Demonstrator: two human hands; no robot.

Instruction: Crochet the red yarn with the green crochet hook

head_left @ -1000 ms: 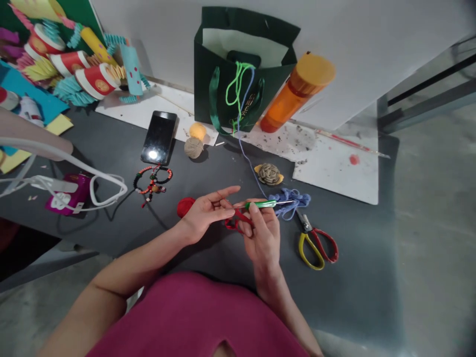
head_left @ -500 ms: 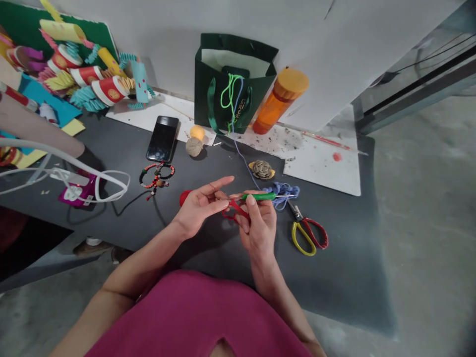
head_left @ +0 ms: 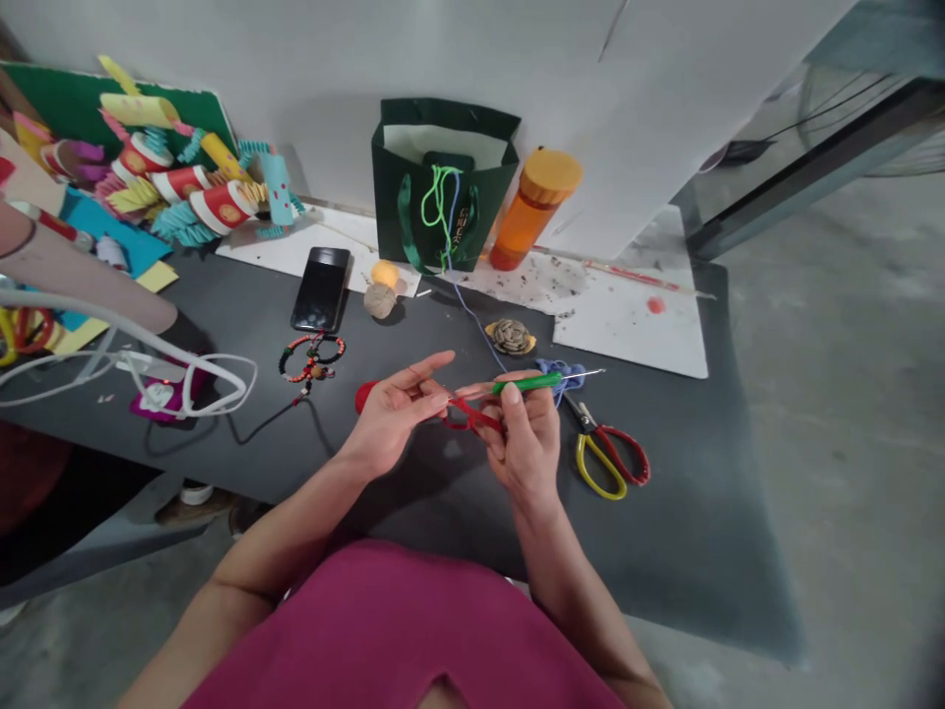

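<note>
My right hand (head_left: 528,438) is closed around a green-handled crochet hook (head_left: 535,382) whose metal tip points right. A small piece of red yarn work (head_left: 469,414) hangs between both hands. My left hand (head_left: 399,409) pinches the red yarn with thumb and fingertip, the other fingers stretched out. A red yarn ball (head_left: 364,396) lies just behind the left hand. Blue yarn (head_left: 561,374) is bunched right behind the hook.
Yellow-and-red scissors (head_left: 609,458) lie right of my hands. Behind are a knitted flower (head_left: 511,337), a green paper bag (head_left: 439,192), an orange bottle (head_left: 532,207), a phone (head_left: 322,289), a bead bracelet (head_left: 311,356), two small balls (head_left: 382,290) and white cables (head_left: 148,364). Paper crafts (head_left: 184,182) stand far left.
The camera has tilted up and back, so the table looks smaller. My right hand drew the hook slightly right and up; the left hand keeps its pinch on the red yarn.
</note>
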